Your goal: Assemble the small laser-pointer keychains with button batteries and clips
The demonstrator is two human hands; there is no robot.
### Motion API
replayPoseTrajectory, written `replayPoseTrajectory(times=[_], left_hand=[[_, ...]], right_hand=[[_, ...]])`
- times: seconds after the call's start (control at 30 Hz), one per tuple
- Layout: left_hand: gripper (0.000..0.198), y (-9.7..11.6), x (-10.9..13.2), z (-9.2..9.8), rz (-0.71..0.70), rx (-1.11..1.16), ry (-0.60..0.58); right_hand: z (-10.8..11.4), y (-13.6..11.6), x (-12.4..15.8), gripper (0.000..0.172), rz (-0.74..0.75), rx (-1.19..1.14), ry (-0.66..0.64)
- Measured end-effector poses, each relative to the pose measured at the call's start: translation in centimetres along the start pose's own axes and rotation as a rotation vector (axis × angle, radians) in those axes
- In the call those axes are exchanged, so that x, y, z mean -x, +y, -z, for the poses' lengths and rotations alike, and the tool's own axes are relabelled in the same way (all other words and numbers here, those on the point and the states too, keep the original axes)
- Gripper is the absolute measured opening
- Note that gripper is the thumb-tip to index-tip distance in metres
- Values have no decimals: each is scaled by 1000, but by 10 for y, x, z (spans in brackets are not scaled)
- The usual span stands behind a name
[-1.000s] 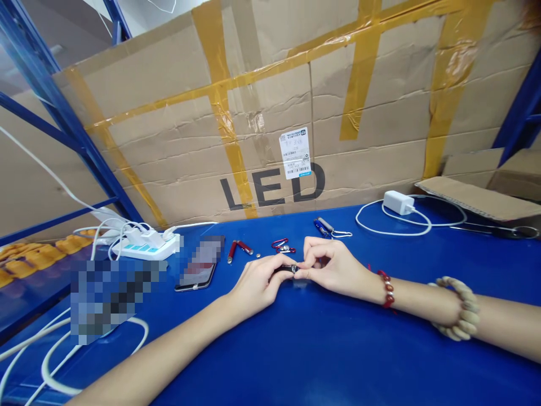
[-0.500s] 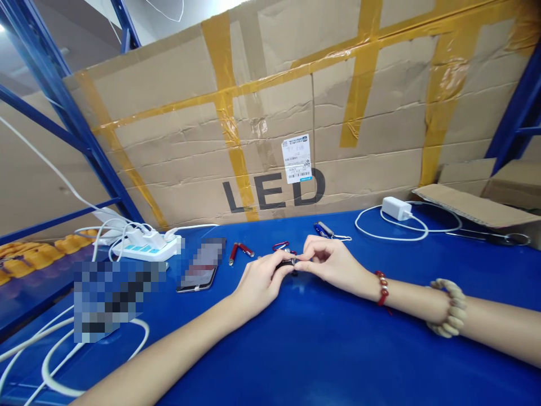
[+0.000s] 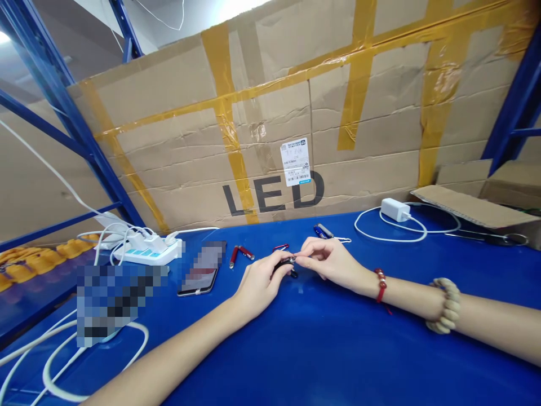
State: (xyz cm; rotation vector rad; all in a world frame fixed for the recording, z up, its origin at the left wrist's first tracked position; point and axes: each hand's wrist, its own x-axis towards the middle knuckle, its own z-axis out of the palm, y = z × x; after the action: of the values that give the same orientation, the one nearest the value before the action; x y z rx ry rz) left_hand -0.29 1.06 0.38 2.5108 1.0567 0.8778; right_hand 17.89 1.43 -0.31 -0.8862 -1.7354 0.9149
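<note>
My left hand is closed, thumb and fingers pinching a small black object with a shiny metal part; most of it is covered by the fingers, so its kind is unclear. My right hand is also closed, thumb and fingertips pinched together at the object's metal end. Whatever lies between those fingertips is too small to make out. Just behind the hands lies a red carabiner clip, partly hidden. To the left lie two small dark red metal cylinders. Blue and silver cylinders lie behind my right hand, beside a pale clip.
On the left are a phone, a white power strip with plugs and cables, and a blurred-out item. A white charger with looped cable and scissors lie at the right. A taped cardboard sheet stands behind the blue table.
My right fingertips have drawn back slightly at the object's metal end. More of its black lower part shows below my left thumb. The view has shifted slightly.
</note>
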Motion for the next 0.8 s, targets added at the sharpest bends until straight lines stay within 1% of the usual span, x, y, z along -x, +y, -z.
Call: replayPoseTrajectory(times=[0.17,0.4,0.5,0.57,0.73,0.8], left_hand=[[11,-1,2,-1,-4,11,-1],[6,-1,7,0,-45,19,-2],[5,-2,8,-1,-68,44,12],[5,-3,7,-1,-88,77,2],[16,0,7,1,-146,134,-70],[18,1,8,2,-162,144,-90]], right_hand=[[0,2,-1,29,-44,24,-47],[-3,-1,5,20,107,185,17],[-3,-2,7,20,108,171,0],[-2,-3,7,23,73,117,-37],[1,-2,3,31,-134,-24,-201],[1,0,2,33,-182,-52,-241]])
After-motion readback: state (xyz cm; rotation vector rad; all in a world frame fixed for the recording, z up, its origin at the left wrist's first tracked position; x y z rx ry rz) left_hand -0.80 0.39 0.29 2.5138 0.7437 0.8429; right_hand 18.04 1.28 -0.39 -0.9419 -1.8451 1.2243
